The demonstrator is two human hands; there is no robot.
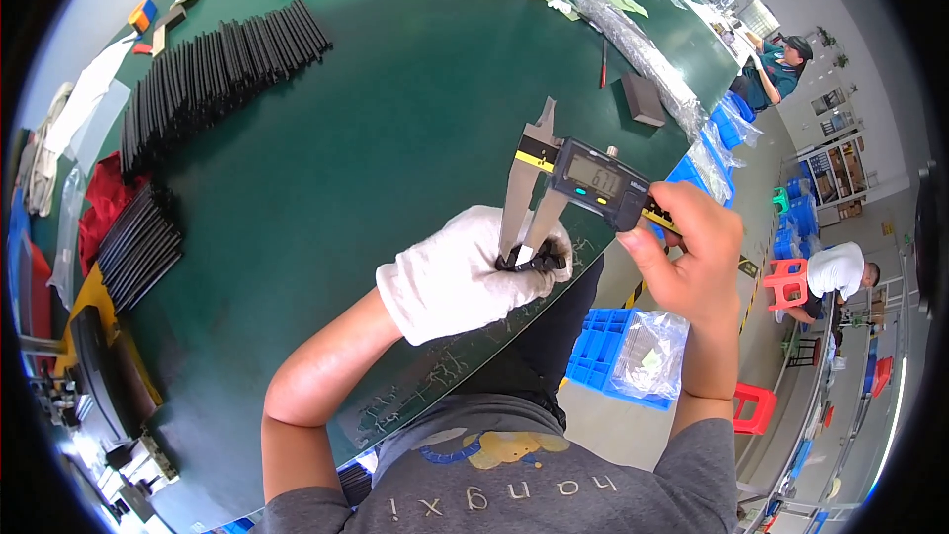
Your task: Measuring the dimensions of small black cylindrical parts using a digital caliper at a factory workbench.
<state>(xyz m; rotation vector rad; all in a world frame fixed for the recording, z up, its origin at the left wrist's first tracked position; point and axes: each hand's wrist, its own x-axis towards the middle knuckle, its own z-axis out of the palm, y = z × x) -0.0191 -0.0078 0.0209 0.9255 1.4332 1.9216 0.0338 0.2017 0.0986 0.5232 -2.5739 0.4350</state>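
My left hand (pixel 455 272), in a white glove, is closed around a few short black pieces (pixel 547 261) near the table's front edge. A digital caliper (pixel 583 178) stands over them, its long jaws pointing down into the gloved fingers. Something pale or shiny shows between the jaw tips; I cannot make out what it is. My bare right hand (pixel 692 252) grips the caliper at its display end, thumb below the slide and fingers over the beam. The display faces up and is lit. How far the jaws touch the pieces is hidden by the glove.
On the green table (pixel 415 69) lie a long row of black rods (pixel 222 74) and a smaller bundle (pixel 140 247). A dark block (pixel 643 99) and a plastic-wrapped bundle (pixel 643 54) sit far right. Blue crates (pixel 598 348) stand below the edge. Two people work farther off.
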